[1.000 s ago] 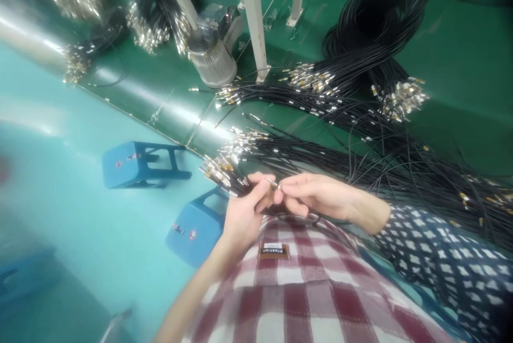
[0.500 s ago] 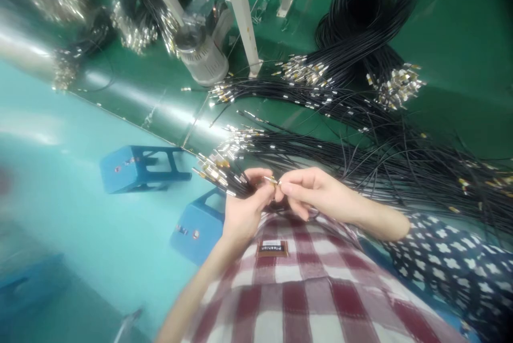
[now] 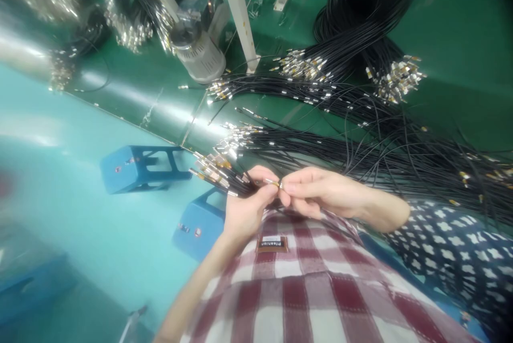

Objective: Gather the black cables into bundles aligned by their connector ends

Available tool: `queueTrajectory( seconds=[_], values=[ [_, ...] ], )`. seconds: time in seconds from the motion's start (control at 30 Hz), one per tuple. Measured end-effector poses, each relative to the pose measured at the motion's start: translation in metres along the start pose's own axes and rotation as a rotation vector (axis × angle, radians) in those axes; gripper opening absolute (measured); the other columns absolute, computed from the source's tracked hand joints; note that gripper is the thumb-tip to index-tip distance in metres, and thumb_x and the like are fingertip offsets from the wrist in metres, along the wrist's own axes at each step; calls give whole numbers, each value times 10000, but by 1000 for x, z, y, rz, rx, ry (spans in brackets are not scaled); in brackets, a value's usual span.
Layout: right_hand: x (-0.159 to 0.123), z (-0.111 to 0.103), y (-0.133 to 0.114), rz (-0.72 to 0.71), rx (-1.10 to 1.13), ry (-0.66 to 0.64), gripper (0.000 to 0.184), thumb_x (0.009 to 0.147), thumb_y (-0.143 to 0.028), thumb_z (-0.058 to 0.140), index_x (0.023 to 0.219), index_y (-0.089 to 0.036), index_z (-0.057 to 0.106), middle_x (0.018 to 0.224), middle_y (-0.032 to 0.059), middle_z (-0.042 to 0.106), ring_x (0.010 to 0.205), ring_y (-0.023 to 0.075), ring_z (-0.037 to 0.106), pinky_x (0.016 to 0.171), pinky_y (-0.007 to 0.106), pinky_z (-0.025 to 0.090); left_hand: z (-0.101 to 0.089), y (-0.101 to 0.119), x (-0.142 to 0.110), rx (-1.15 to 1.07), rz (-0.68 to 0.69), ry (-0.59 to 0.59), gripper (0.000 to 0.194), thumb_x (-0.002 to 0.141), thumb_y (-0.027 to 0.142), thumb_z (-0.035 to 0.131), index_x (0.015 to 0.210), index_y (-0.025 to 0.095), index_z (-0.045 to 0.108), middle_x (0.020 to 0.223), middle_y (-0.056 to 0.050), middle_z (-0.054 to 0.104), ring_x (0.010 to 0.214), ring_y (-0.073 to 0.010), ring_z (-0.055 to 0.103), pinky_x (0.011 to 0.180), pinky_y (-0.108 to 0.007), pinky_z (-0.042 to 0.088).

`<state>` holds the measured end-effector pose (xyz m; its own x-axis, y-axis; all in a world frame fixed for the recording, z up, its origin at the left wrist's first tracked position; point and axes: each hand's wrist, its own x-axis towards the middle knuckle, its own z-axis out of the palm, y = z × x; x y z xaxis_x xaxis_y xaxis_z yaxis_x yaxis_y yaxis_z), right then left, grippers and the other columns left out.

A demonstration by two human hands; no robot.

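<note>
My left hand (image 3: 250, 204) is closed around a bundle of black cables (image 3: 240, 185), whose silver and brass connector ends (image 3: 214, 171) stick out to the left. Between the thumbs and fingertips of both hands sits one small metal cable connector (image 3: 274, 182). My right hand (image 3: 316, 189) pinches this connector at its right end, touching the left fingertips. The cable behind it is mostly hidden by the fingers. Just beyond my hands, a long bundle of black cables (image 3: 304, 145) lies on the green table.
More cable bundles lie farther back, one a large coil (image 3: 368, 6). A grey-white round device (image 3: 200, 57) stands beside white metal posts (image 3: 240, 17). Two blue stools (image 3: 120, 169) are on the floor at the left. A red-white checked apron (image 3: 296, 289) covers my lap.
Both hands stay together on the connector. My right fingers have shifted slightly at its end. The view has moved a little; the cables lie as before.
</note>
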<state>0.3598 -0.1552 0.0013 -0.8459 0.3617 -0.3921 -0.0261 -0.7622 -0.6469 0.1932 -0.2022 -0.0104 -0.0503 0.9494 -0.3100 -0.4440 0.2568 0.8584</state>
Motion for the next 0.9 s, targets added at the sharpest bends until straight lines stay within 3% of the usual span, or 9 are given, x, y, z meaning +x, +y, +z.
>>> queueTrajectory(
  seconds=[0.13,0.3,0.43,0.6,0.77,0.9],
  values=[
    [-1,-1,0,76,118,-11,280,857,-385,611,759,-124,596,426,-60,479,372,42,326,391,198,158,-3,-4,0,94,70,-39,68,705,176,748,738,197,693,752,0,583,595,-81,511,526,-197,419],
    [0,-3,2,-8,82,-16,343,910,-422,549,822,-103,640,467,-28,550,388,44,382,402,180,229,-2,-4,-1,111,61,-17,84,722,220,742,752,188,671,745,-2,571,610,-96,511,556,-219,427],
    [5,-9,-1,40,89,-116,424,932,-456,493,934,-72,670,557,39,647,459,82,527,462,185,361,1,-1,2,60,54,-37,119,688,236,762,702,185,655,716,10,529,590,-86,479,561,-222,417],
    [10,-15,-4,122,98,-193,372,892,-441,568,959,-91,673,625,51,687,511,94,590,481,184,382,1,3,4,43,-2,-39,175,640,238,791,659,172,630,752,10,504,584,-76,472,559,-232,412],
    [-7,-31,-5,21,-220,-22,313,802,-415,701,903,-120,670,826,58,721,741,129,642,717,252,477,2,2,1,-74,-12,-7,153,669,197,773,689,175,623,682,39,452,478,-30,365,493,-219,328],
    [-13,-38,-14,-51,-529,89,328,831,-430,660,917,-114,683,913,58,701,799,140,615,768,276,464,3,2,2,-125,-39,56,150,696,162,752,708,169,603,648,53,437,443,-13,308,488,-216,304]
  ],
)
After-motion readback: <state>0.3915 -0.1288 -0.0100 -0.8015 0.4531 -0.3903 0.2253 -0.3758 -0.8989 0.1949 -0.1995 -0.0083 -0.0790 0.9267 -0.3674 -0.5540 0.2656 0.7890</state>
